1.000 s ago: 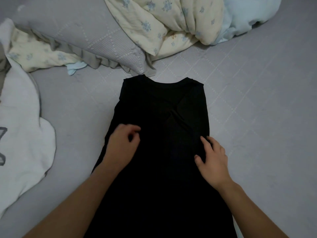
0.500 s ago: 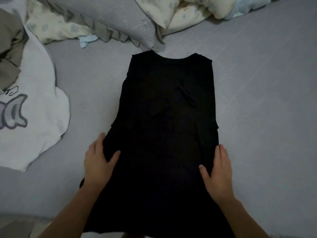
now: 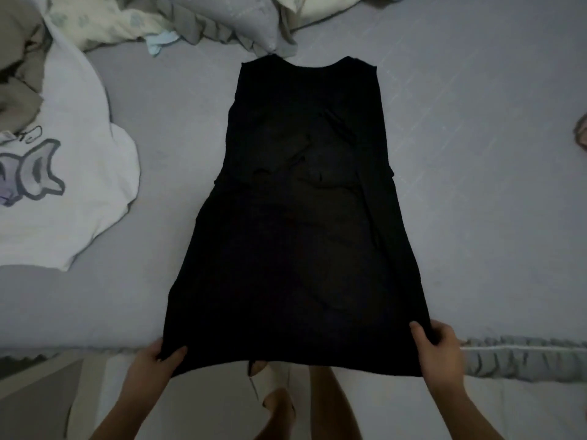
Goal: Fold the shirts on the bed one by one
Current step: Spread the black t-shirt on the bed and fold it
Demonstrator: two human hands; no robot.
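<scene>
A black shirt [image 3: 301,217] lies flat on the grey bed [image 3: 476,185], neck away from me, sides folded in so it forms a long narrow shape. Its hem hangs slightly over the bed's near edge. My left hand [image 3: 152,360] pinches the hem's left corner, thumb on top. At the hem's right corner my right hand [image 3: 440,347] grips the cloth the same way. A white shirt [image 3: 63,198] with a grey cartoon print lies spread at the left.
A grey frilled pillow [image 3: 228,17] and a floral quilt [image 3: 104,23] are bunched at the head of the bed. Beige cloth [image 3: 16,74] sits at the far left. The bed's frilled edge [image 3: 521,354] runs along the bottom; my feet in slippers [image 3: 270,389] stand below.
Both hands slid down the shirt's sides from its middle to the hem and took hold of the two bottom corners. The view tilted down, showing the bed's edge and my feet.
</scene>
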